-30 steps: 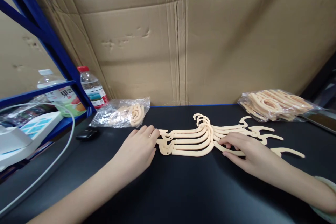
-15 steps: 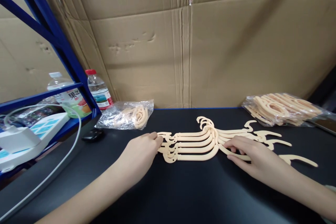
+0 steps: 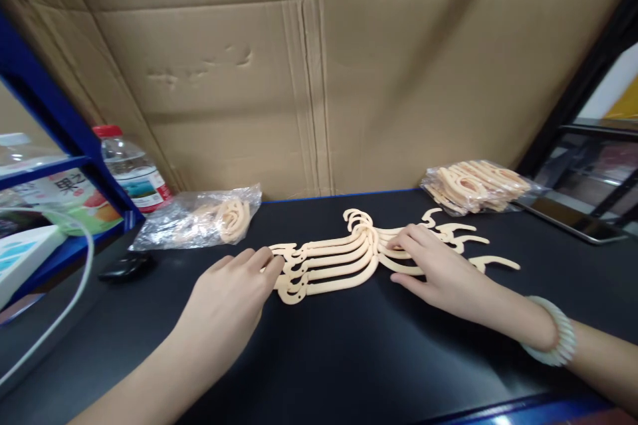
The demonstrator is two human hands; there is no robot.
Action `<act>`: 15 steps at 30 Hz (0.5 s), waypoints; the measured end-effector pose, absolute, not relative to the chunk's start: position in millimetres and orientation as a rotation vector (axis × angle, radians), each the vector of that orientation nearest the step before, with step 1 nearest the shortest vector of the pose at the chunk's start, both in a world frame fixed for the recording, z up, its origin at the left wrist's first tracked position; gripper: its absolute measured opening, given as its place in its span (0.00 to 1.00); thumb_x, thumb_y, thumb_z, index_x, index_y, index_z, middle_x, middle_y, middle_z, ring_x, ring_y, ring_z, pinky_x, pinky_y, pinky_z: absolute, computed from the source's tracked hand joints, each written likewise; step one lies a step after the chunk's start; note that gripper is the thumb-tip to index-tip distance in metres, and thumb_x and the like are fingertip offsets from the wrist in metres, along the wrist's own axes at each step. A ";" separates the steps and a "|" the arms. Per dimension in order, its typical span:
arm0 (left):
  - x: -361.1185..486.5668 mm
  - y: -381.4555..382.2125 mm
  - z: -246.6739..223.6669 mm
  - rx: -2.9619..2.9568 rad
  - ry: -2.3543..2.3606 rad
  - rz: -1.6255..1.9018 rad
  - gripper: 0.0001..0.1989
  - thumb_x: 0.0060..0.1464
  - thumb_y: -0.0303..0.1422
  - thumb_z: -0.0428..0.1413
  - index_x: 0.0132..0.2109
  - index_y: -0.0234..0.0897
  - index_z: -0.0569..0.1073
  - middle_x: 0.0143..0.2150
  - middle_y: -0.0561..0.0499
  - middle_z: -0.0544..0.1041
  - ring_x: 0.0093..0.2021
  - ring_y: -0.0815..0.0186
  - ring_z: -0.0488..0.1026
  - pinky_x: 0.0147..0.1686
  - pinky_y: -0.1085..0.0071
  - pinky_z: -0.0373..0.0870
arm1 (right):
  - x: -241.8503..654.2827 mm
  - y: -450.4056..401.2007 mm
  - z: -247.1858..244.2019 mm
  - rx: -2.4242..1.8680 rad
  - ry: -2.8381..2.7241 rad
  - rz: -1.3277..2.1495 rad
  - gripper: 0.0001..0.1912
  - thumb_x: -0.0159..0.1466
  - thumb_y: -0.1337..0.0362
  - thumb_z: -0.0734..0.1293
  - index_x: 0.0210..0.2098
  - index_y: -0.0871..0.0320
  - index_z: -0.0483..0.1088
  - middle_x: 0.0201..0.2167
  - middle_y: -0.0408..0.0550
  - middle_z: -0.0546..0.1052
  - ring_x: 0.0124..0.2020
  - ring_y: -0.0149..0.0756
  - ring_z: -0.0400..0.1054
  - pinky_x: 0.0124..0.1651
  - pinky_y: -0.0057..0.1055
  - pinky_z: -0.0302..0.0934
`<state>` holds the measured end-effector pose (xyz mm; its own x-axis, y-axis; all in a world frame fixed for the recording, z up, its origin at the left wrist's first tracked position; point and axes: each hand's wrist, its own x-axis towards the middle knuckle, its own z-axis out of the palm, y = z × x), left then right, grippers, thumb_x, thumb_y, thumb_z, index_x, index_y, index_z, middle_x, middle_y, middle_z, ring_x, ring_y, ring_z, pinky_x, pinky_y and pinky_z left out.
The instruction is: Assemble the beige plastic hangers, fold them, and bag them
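Several beige plastic folding hangers lie side by side on the black table, their hooks bunched together at the middle. My left hand is closed over the left ends of the hanger arms, and its fingertips are partly hidden. On the other side, my right hand lies across the right arms. Its thumb is at the front and its fingers are behind, with the arms between them. The tips of the right arms stick out past this hand.
A clear bag of folded hangers lies at the back left, another bag at the back right beside a phone. A black mouse, a red-capped bottle, a white cable and a blue rack are at left. Cardboard stands behind.
The view has swung to the right, bringing the phone and my bracelet into sight. My right thumb and fingers have spread wider across the hanger arms. My left hand stays at the left ends.
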<state>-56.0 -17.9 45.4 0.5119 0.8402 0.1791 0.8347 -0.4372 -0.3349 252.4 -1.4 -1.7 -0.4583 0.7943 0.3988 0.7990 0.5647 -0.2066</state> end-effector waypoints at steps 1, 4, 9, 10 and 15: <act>-52.9 -19.3 42.5 -2.415 -1.295 -0.107 0.15 0.56 0.21 0.45 0.42 0.37 0.74 0.41 0.43 0.78 0.39 0.53 0.76 0.36 0.59 0.72 | 252.0 -2.9 -0.9 -1.285 -2.360 -0.043 0.18 0.62 0.59 0.65 0.51 0.59 0.66 0.48 0.57 0.71 0.49 0.49 0.66 0.50 0.48 0.64; -39.8 -22.7 27.3 -2.563 -1.033 -0.465 0.16 0.61 0.27 0.45 0.52 0.36 0.72 0.53 0.42 0.75 0.53 0.54 0.72 0.49 0.59 0.70 | 252.8 -3.6 -1.7 -1.319 -2.433 -0.112 0.33 0.65 0.49 0.62 0.62 0.63 0.57 0.60 0.64 0.64 0.63 0.56 0.55 0.61 0.53 0.55; -27.9 -19.7 -7.4 -2.652 -0.998 -0.364 0.33 0.61 0.44 0.49 0.69 0.38 0.51 0.69 0.41 0.55 0.68 0.46 0.53 0.62 0.45 0.54 | 261.3 6.3 -6.1 -1.527 -2.451 -0.081 0.47 0.63 0.37 0.53 0.66 0.71 0.50 0.67 0.68 0.52 0.69 0.58 0.41 0.66 0.53 0.45; -28.7 -17.7 -12.5 -2.664 -1.021 -0.339 0.35 0.62 0.45 0.48 0.70 0.39 0.47 0.70 0.42 0.53 0.68 0.47 0.52 0.63 0.45 0.52 | 262.9 8.6 -6.5 -1.557 -2.448 -0.066 0.49 0.63 0.36 0.52 0.66 0.72 0.50 0.67 0.68 0.51 0.69 0.58 0.40 0.66 0.53 0.44; -38.9 -3.8 -21.2 -2.708 -1.094 -0.262 0.37 0.62 0.48 0.47 0.71 0.42 0.42 0.71 0.43 0.49 0.69 0.48 0.48 0.63 0.45 0.51 | 263.5 20.7 -8.9 -1.576 -2.489 -0.020 0.49 0.64 0.35 0.49 0.66 0.74 0.51 0.67 0.69 0.52 0.68 0.59 0.44 0.66 0.53 0.43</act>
